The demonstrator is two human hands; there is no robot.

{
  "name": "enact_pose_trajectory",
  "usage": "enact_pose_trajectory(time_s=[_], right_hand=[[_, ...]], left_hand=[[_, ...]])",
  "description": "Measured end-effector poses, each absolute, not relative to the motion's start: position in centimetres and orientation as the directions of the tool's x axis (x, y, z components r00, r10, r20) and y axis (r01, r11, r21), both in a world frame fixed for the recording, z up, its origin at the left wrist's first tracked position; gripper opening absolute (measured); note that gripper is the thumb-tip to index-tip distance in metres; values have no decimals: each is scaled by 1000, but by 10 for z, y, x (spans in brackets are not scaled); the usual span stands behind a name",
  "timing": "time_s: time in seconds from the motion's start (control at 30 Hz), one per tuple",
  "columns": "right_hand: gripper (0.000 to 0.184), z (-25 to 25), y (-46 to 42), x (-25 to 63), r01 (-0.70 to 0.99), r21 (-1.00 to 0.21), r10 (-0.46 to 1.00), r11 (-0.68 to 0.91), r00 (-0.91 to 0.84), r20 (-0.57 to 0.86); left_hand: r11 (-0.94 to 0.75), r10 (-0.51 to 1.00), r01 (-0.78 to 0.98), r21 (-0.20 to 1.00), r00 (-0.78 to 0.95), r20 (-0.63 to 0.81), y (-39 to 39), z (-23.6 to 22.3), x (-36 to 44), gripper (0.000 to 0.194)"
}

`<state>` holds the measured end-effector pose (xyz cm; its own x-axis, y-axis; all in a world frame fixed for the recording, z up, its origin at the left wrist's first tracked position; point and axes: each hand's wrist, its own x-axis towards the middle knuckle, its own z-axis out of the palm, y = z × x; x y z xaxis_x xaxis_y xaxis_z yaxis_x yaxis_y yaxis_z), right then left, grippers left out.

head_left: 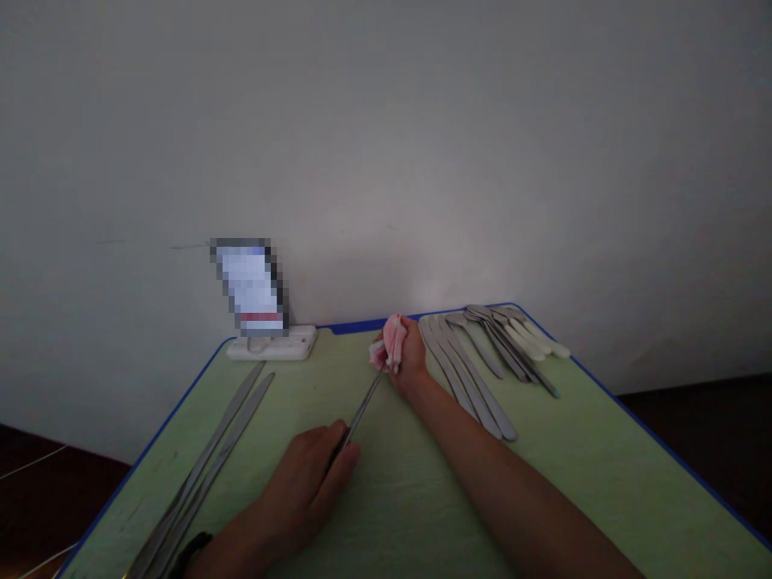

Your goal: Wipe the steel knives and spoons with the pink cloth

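Note:
My left hand point(310, 474) is closed on the handle end of a long steel knife point(362, 410) that points away from me over the green table point(386, 515). My right hand point(407, 354) is closed around a pink-and-white cloth point(389, 342), and the cloth is pinched on the far end of the knife's blade. Both forearms rest low over the table.
Two long knives point(208, 462) lie at the left. A row of knives point(467, 378) and a pile of spoons and white-handled cutlery point(512, 338) lie at the right. A phone on a white stand point(271, 342) sits at the back left, against the wall. The table has a blue rim.

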<state>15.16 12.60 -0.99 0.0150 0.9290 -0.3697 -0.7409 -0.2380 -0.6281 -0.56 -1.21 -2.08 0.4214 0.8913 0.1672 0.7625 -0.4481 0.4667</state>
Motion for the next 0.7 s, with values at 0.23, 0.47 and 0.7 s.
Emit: enact_pose_trajectory(time_s=[0.23, 0.47, 0.7], right_hand=[[31, -14, 125, 151, -677, -694, 941, -244, 10, -339], [35, -18, 126, 149, -654, -713, 953, -252, -39, -301], [41, -22, 123, 145, -518, -783, 936, -343, -261, -238]], left_hand=[[-415, 900, 815, 403, 304, 312, -12, -39, -13, 44], [-421, 904, 812, 404, 344, 252, -9, -21, -3, 52], [-387, 922, 834, 393, 339, 188, -6, -16, 0, 48]])
